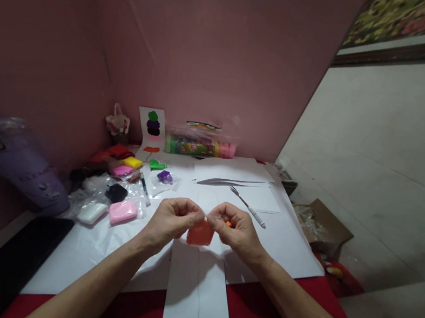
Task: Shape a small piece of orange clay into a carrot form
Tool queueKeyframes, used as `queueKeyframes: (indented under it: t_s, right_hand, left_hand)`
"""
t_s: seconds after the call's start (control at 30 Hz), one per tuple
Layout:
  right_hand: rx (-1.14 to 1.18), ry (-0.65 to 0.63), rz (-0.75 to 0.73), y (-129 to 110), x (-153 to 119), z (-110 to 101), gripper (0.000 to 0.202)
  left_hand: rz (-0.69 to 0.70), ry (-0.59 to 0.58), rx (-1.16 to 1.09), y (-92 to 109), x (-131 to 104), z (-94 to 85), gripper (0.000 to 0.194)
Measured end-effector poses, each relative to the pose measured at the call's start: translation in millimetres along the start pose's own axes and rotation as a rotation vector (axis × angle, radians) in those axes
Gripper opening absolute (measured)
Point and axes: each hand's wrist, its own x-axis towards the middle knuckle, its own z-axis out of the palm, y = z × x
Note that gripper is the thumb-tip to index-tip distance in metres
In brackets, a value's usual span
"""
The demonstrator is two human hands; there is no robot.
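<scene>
Head view: orange clay packet (pixel 200 233) pinched between left hand (pixel 171 221) and right hand (pixel 236 229).

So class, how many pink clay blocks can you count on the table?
2. One pink block lies in its wrapper left of the left hand; a smaller pink block sits farther back beside the yellow block. Others may be hidden among wrappers.

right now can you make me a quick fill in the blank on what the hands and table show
1. Both hands, left hand and right hand, pinch the top of a small packet coloured ____.
2. The metal fork lies on the white paper to the ____ of the hands.
3. The pink clay block lies on the person's ____ side.

Missing words: orange; right; left
</scene>
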Motion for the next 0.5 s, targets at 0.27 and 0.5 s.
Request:
queueKeyframes:
  t_s: [0.27, 0.5]
  right_hand:
    - [-0.006, 0.019, 0.001, 1.6, -0.8, 0.7, 0.02]
    - [0.012, 0.025, -0.005, 2.2, -1.4, 1.7, 0.02]
  left_hand:
    - [0.008, 0.04, 0.019, 1.7, -0.8, 3.3, 0.024]
    - [-0.001, 0.036, 0.002, 0.9, -0.9, 4.9, 0.024]
